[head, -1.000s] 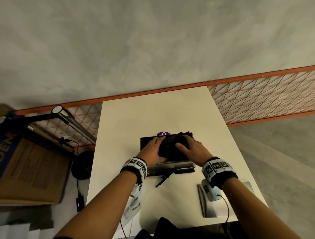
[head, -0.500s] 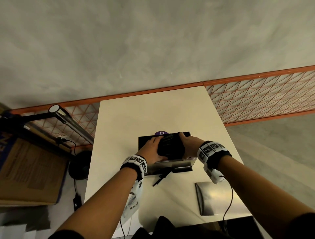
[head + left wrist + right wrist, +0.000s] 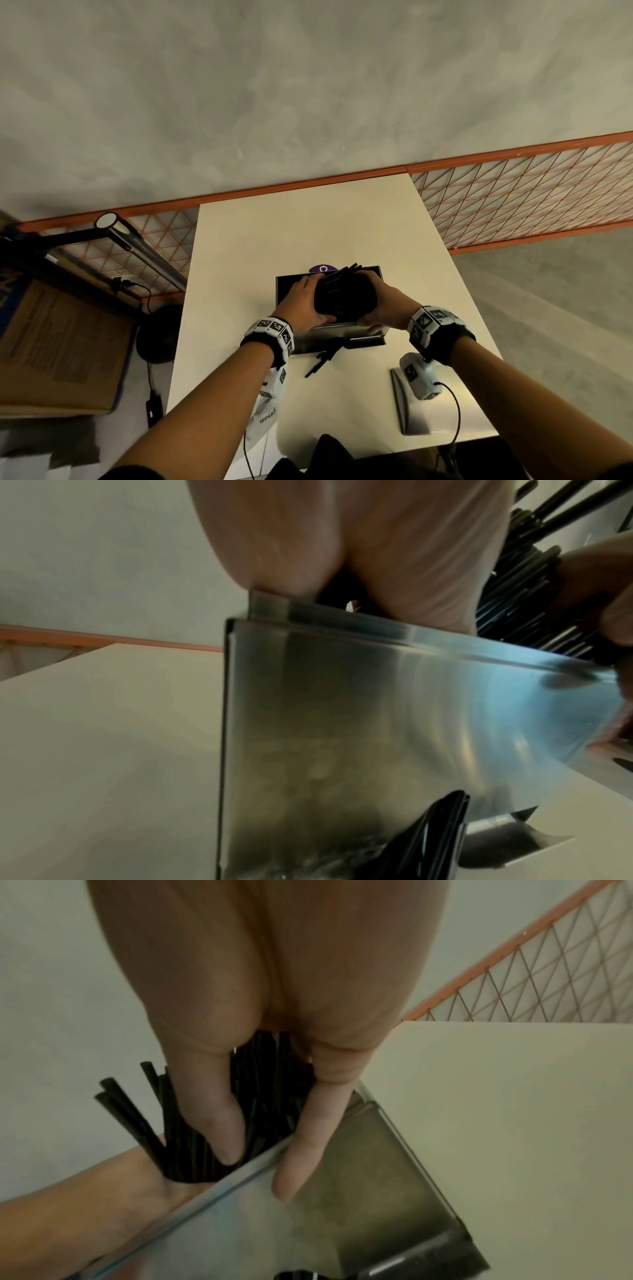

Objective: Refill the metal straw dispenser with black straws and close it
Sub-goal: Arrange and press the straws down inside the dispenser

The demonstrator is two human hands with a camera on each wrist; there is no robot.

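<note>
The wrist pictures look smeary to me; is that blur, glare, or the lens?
Left wrist view: the metal dispenser is streaked with glare and blurred toward its right edge. Right wrist view: softly focused, with the right hand looming large near the lens. Head view: sharper but dim, its straight edges bowed by the wide lens.

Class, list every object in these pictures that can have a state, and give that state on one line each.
Metal straw dispenser: open, lid off.
Lid: lying flat on the table, near right.
Bundle of black straws: held over the opening.
Loose straws: sticking out at the dispenser's base.
Left hand: gripping the bundle.
Right hand: gripping the bundle.
</note>
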